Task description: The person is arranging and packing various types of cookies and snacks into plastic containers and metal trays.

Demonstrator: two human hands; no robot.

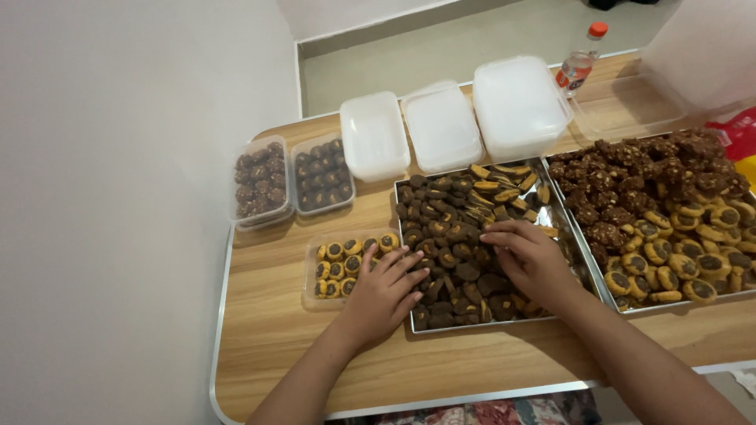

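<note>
Head view looks down on a wooden desk (268,330) set against a pale wall. Both hands work over a rectangular metal tray (482,321) of dark brown cookies (441,236), its long axis running away from the person toward the wall. The left hand (383,293) lies flat with fingers (400,266) spread apart, straddling the tray's left rim and touching the edge of a clear plastic box of yellow chocolate-centred cookies (346,264) just beside it. The right hand (529,256) rests palm down on the dark cookies, fingers together and curled toward the left; whether they pinch a cookie I cannot tell. To the right sits a second tray (622,308) heaped with chocolate clusters and more yellow cookies. Behind, two filled boxes of dark cookies (290,179) stand side by side at the left, then three white lidded containers (441,126) in a row, and a plastic bottle with a red cap (581,61).
</note>
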